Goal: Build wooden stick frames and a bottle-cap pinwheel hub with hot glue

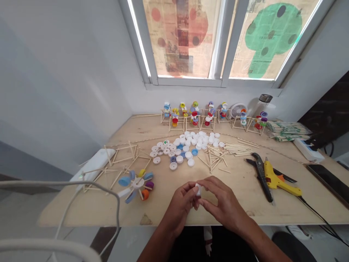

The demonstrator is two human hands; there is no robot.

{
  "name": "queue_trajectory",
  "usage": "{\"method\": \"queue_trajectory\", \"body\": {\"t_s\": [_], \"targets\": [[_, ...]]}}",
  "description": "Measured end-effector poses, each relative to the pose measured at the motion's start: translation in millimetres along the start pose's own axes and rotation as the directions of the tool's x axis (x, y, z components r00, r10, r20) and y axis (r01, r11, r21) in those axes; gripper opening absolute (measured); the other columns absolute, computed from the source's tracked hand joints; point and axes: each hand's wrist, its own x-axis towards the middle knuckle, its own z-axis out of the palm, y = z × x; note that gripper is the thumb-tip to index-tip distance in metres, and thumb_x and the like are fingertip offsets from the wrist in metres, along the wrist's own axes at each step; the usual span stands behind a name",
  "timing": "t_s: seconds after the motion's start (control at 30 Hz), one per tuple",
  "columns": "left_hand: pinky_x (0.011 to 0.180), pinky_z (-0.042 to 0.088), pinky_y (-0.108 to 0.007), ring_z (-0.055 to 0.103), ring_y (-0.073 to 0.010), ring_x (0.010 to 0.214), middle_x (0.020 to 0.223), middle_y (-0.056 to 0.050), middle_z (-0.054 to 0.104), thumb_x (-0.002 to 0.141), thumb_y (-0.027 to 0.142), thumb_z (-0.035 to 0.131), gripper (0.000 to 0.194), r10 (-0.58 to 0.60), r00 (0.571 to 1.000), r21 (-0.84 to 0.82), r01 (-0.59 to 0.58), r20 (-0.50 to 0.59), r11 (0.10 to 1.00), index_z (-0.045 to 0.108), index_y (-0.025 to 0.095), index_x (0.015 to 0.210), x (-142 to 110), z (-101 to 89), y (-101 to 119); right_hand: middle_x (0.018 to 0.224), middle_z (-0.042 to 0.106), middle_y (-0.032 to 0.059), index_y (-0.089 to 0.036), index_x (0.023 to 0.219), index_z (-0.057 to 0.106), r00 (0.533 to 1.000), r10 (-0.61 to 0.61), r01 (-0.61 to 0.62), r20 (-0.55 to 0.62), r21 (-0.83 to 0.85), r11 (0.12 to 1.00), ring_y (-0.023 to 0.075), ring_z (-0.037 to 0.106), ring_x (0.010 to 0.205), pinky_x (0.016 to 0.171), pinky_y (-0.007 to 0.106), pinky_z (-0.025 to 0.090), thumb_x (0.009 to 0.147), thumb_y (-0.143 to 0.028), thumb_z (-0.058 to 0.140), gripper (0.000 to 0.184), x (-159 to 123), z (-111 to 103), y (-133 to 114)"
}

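"How were the fingers?"
"Left hand [180,202] and right hand [223,200] pinched a white cap [198,189] by the bench's [163,209] near edge."
"Beyond?"
"Loose caps [191,162] lay mid-bench, a glue gun [273,179] nearer the right edge; past the far edge, a window [188,82]."

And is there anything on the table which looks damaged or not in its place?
A dark, uneven patch near the front edge of the table, left of the left hand, breaks up the pale wood, perhaps a stain. Nothing looks spilled.
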Motion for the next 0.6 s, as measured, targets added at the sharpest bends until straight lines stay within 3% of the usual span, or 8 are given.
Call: {"method": "queue_trajectory", "body": {"t_s": [0.23,0.33,0.43,0.6], "targets": [[0.051,0.035,-0.02,0.044,-0.0069,0.053,0.066,0.0,0.052,0.076,0.033,0.064,0.024,-0.061,0.997,-0.12,0.066,0.042,0.991,0.062,0.013,0.088,-4.1,0.3,-1.9,0.089,0.061,0.0061,-0.02,0.106,0.059,0.994,-0.056,0.039,-0.095,-0.175,0.984,0.0176,0.057,0.082,0.072,0.03,0.046,0.086,-0.019,0.052,0.022,-5.1,-1.1,1.9],[0.052,0.035,-0.02,0.045,-0.0075,0.054,0.066,-0.001,0.051,0.077,0.033,0.064,0.022,-0.074,0.995,-0.175,0.084,0.064,0.981,0.061,0.013,0.085,-3.8,-1.0,0.1,0.079,0.061,0.0039,-0.02,0.095,0.062,0.995,-0.067,0.051,-0.075,-0.194,0.98,0.0161,0.055,0.075,0.067,0.028,0.043,0.087,-0.018,0.049,0.016,-6.4,-2.3,-1.8],[0.052,0.035,-0.021,0.044,-0.0075,0.054,0.067,-0.001,0.051,0.077,0.033,0.063,0.021,-0.076,0.99,-0.206,0.099,0.116,0.974,0.061,0.013,0.08,-4.3,-1.5,2.3,0.072,0.06,0.0022,-0.021,0.086,0.063,0.997,-0.065,0.055,-0.047,-0.195,0.979,0.0145,0.054,0.069,0.065,0.027,0.04,0.088,-0.018,0.048,0.016,-5.6,-1.4,-4.6],[0.051,0.035,-0.022,0.044,-0.0079,0.053,0.065,0.0,0.049,0.074,0.035,0.064,0.024,-0.086,0.989,-0.192,0.109,0.122,0.975,0.061,0.013,0.082,-5.8,0.3,6.6,0.07,0.06,0.0016,-0.02,0.083,0.063,0.991,-0.072,0.044,-0.112,-0.232,0.972,0.0139,0.054,0.067,0.064,0.027,0.037,0.088,-0.019,0.047,0.017,-1.3,1.0,-5.8]]}}
